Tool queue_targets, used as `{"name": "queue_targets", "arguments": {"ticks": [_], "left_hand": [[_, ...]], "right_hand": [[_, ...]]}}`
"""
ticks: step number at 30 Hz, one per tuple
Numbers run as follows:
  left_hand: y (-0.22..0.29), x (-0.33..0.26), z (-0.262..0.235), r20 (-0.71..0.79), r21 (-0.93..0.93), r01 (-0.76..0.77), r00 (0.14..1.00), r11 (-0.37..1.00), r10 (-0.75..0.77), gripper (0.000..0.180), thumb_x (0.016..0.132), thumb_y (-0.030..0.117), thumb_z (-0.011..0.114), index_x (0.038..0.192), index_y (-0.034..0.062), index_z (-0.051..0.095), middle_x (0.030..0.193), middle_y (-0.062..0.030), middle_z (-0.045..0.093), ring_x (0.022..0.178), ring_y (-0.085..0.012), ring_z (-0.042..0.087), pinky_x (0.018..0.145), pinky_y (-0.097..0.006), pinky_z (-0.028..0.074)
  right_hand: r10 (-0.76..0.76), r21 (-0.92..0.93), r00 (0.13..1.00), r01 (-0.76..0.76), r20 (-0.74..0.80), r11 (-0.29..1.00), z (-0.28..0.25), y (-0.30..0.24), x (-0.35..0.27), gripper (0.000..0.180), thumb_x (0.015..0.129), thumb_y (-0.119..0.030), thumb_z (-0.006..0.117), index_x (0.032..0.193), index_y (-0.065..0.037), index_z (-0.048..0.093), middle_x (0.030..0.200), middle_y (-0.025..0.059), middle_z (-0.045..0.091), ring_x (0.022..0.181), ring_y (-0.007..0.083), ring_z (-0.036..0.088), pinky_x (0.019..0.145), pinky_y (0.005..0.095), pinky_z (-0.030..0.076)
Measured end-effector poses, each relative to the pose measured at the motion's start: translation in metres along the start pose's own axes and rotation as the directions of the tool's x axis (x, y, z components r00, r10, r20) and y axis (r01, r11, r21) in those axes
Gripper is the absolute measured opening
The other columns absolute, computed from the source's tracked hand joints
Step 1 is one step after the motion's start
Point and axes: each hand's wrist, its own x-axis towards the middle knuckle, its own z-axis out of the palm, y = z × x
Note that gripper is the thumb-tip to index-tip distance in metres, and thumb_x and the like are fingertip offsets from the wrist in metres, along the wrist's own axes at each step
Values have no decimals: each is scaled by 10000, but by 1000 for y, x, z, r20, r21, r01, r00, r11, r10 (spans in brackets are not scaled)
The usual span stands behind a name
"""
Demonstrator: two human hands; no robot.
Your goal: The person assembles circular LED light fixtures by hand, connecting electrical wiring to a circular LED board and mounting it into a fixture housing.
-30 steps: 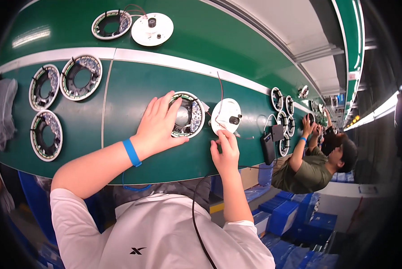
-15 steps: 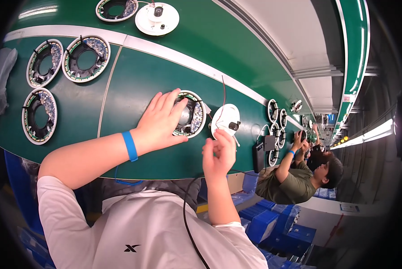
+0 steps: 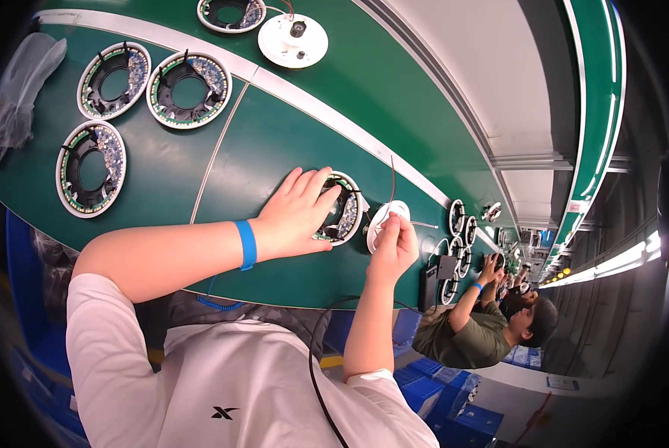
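My left hand (image 3: pixel 295 215) lies with its fingers spread over the left side of a white-rimmed ring unit (image 3: pixel 354 205). Black parts and a bluish circuit board show on the ring's right side; my fingers hide much of its middle. My right hand (image 3: pixel 395 250) is pinched closed at the face of a small white disc (image 3: pixel 376 234), just right of the ring. A thin white strip (image 3: pixel 425 225) sticks out to the right from those fingertips. Beyond the disc a thin brownish wire (image 3: pixel 392 179) reaches up toward the pale rail.
Similar ring units (image 3: pixel 189 89) sit at the left, near a clear plastic bag (image 3: pixel 24 97). Behind the rail lies a larger-looking white disc (image 3: pixel 293 41). Right of me are a black box (image 3: pixel 428 287), more rings (image 3: pixel 457 216) and a co-worker (image 3: pixel 483 328). Blue bins (image 3: pixel 461 418) stand below.
My right hand has moved up onto the white disc, its fingers now pinched, and the white strip points right. My left hand stays on the ring. The whole view has shifted slightly.
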Motion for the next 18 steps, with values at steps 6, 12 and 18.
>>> {"name": "queue_targets", "arguments": {"ticks": [6, 12, 18], "left_hand": [[3, 0, 1, -23, 9, 1, 1000, 1000, 0, 957, 762, 470, 849, 1481, -20, 449, 1552, -293, 332, 1444, -463, 350, 1244, -577, 237], [7, 0, 1, -39, 30, 7, 999, 1000, -6, 992, 734, 493, 859, 1476, -25, 451, 1529, -317, 363, 1427, -462, 379, 1226, -583, 255], [19, 5, 11, -84, 4, -26, 996, 1000, 26, 949, 734, 489, 851, 1449, -25, 496, 1522, -295, 383, 1403, -438, 406, 1219, -571, 276]], "right_hand": [[176, 78, 970, -191, 170, 978, -17, -3, 16, 150, 1059, -103, 608, 1042, 26, 683, 704, -57, 511, 554, 7, 366, 493, 208, 232], [386, 199, 838, -485, 386, 852, -32, -7, 30, 149, 1068, -126, 593, 1066, -2, 674, 739, -7, 546, 521, 39, 366, 460, 199, 256], [494, 302, 644, -737, 584, 604, -61, -27, 27, 183, 1107, -245, 524, 1037, -99, 607, 810, -17, 475, 519, 64, 342, 432, 209, 255]]}}
